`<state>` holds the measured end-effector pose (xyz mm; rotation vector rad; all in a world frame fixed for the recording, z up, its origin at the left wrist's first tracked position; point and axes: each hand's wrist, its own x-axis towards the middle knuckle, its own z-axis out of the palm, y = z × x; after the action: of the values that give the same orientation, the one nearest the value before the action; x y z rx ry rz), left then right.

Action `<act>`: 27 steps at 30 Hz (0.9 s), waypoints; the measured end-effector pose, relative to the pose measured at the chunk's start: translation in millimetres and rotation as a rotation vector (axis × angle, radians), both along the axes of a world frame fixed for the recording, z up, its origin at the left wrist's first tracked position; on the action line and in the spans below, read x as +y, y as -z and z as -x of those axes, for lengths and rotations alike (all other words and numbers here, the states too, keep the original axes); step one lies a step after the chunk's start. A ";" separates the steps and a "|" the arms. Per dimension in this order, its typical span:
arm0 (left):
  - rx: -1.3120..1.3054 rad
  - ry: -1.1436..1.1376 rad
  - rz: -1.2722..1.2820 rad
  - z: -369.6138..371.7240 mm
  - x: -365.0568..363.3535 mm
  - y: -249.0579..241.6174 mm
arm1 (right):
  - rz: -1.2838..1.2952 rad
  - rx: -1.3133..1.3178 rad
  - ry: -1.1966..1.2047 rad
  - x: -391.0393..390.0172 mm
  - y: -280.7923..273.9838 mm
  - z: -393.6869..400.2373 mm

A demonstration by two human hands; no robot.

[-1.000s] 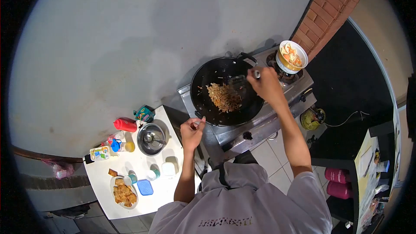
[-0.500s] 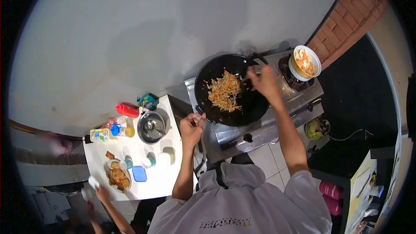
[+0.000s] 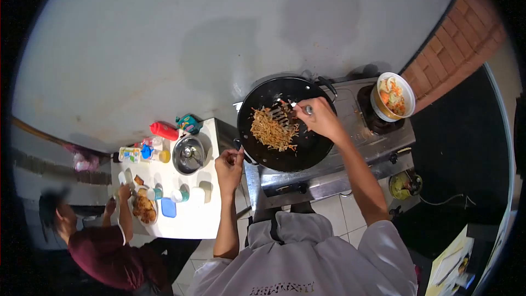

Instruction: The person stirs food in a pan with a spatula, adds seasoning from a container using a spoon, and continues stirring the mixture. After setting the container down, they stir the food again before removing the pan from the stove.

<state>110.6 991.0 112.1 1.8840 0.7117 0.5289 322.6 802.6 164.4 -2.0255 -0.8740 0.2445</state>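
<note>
On the stove sits a black wok (image 3: 309, 148) with a heap of browned, shredded food (image 3: 269, 132) on its left side. My right hand (image 3: 322, 118) is closed round the handle of a slotted spatula (image 3: 281, 117), whose metal head lies against the heap's upper right edge. At the wok's lower left rim, my left hand (image 3: 229, 168) pinches the wok's side handle (image 3: 238, 144) with its fingertips. Part of that handle is hidden by the fingers.
Right of the wok, a bowl (image 3: 392, 96) of cut vegetables stands on the second burner. On the white table (image 3: 192, 225) at left are a metal bowl (image 3: 189, 155), a red bottle (image 3: 164, 130), several containers and a plate of fried food (image 3: 144, 208). Another person (image 3: 109, 252) works beside it.
My right hand has brought the spatula against the heap, which looks lower and more spread. The wok sits slightly tilted differently in view as my head moved. The other person has come further into view.
</note>
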 end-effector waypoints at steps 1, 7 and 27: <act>-0.001 -0.019 -0.023 1.1 -0.9 1.7 | -0.014 0.093 0.005 -3.5 -10.8 -0.2; -0.010 -0.059 -0.036 3.8 -5.1 8.3 | -0.043 -0.167 -0.130 11.4 -29.6 -25.9; -0.027 -0.064 0.052 -2.0 4.3 25.8 | 0.107 -0.245 -0.383 8.8 -30.5 -10.1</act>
<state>112.6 995.3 86.2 1.8079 0.7636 0.5704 332.7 811.4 194.9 -1.9998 -1.4319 0.2610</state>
